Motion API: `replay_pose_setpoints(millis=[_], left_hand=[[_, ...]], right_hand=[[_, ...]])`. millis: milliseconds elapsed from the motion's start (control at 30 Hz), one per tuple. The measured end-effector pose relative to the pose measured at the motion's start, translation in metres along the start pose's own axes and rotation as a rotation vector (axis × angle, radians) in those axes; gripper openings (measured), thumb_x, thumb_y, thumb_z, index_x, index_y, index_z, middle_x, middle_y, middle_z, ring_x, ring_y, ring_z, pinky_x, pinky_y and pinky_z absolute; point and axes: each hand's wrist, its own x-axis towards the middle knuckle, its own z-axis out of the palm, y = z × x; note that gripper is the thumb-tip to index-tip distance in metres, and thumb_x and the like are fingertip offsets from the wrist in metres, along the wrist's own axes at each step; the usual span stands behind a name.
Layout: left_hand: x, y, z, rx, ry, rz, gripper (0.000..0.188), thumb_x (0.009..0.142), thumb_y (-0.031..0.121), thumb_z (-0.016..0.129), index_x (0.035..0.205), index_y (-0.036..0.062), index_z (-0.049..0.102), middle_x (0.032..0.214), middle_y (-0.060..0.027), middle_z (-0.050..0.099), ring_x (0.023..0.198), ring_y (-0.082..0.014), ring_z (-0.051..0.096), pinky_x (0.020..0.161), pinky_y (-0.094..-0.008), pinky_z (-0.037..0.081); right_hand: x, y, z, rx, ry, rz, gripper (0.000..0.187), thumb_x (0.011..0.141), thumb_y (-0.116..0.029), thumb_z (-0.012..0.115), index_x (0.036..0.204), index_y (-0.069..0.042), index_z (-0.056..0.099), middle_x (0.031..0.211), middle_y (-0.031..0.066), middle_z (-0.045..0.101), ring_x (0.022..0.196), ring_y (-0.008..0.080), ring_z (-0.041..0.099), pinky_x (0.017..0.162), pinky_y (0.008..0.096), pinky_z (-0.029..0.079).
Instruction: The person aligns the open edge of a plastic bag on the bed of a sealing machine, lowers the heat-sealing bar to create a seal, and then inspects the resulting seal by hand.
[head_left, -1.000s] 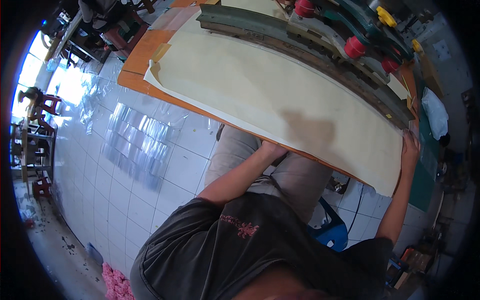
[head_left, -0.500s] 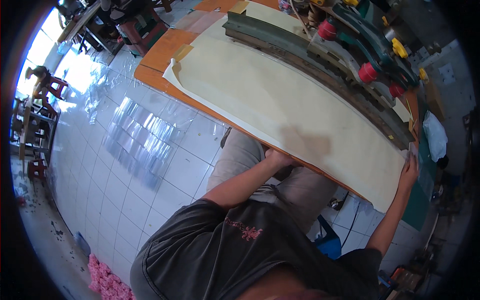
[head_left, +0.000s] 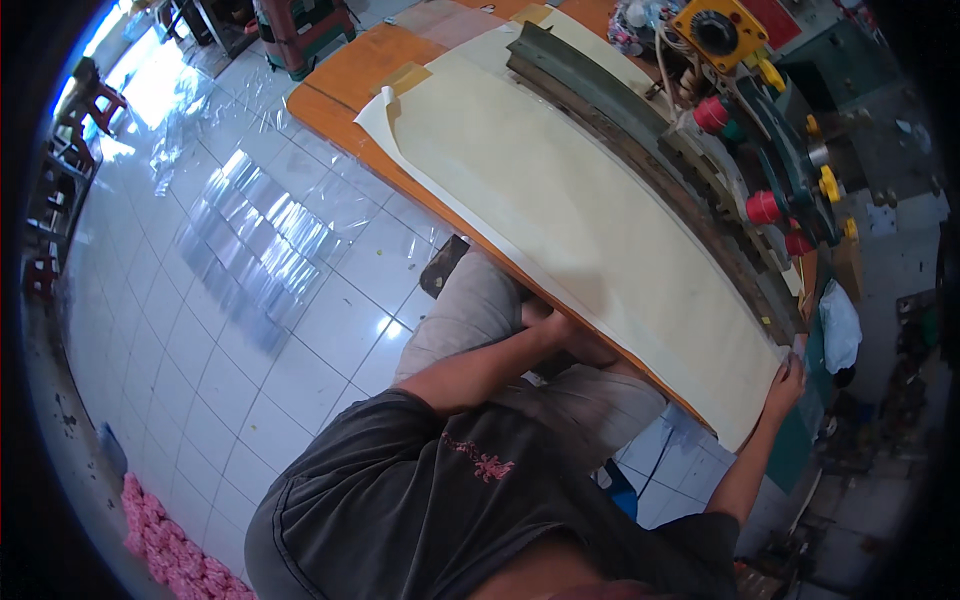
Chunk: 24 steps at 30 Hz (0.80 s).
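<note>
A long cream sheet [head_left: 560,210] covers most of the orange tabletop [head_left: 345,85], its far left corner curled up. Along its far side runs a long dark green metal sealing bar [head_left: 600,95]. My right hand [head_left: 787,385] is at the right end of the sheet, near the end of the bar, with its fingers closed on a small clear plastic piece [head_left: 785,352]. Against the table's near edge, above my lap, rests my left hand [head_left: 562,328]; the edge hides its fingers.
Behind the bar stands a machine with red knobs [head_left: 763,207], yellow handles [head_left: 829,184] and a yellow dial box [head_left: 715,33]. A white plastic bag [head_left: 841,325] hangs at the right. Clear plastic sheets [head_left: 265,245] lie on the tiled floor, left. A pink bundle [head_left: 170,545] is at lower left.
My view has turned, so the table slants more steeply and more of the machine shows. My right hand stays at the sheet's right end; the left stays by the near edge.
</note>
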Motion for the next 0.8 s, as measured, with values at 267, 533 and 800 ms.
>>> replay_pose_setpoints(millis=[267,533,800], left_hand=[[-0.008,-0.008,0.002,-0.077,-0.097,-0.023,0.049,0.094,0.042,0.046,0.128,0.0078,0.048,0.134,-0.0114,0.049,0.121,-0.0288,0.049,0.103,-0.0473,0.038],[0.004,-0.007,0.009,-0.07,-0.186,-0.105,0.047,0.094,0.04,0.047,0.126,0.0061,0.05,0.134,-0.0112,0.05,0.12,-0.0283,0.05,0.103,-0.0466,0.038],[0.003,-0.003,0.018,-0.197,-0.142,-0.195,0.04,0.092,0.033,0.053,0.12,0.0049,0.055,0.123,-0.0103,0.057,0.116,-0.0263,0.052,0.099,-0.0446,0.041]], right_hand=[[0.011,-0.015,-0.007,-0.173,-0.044,0.027,0.033,0.081,-0.008,0.059,0.114,-0.006,0.061,0.119,0.0119,0.061,0.112,0.0302,0.055,0.095,0.0426,0.042],[0.011,-0.012,0.001,-0.123,-0.002,0.042,0.034,0.083,-0.012,0.059,0.116,-0.003,0.06,0.116,0.0171,0.061,0.112,0.0326,0.054,0.095,0.0438,0.041],[0.011,-0.013,0.003,-0.156,0.052,0.011,0.034,0.082,-0.011,0.058,0.116,-0.005,0.061,0.113,0.0156,0.062,0.11,0.0332,0.055,0.094,0.0447,0.042]])
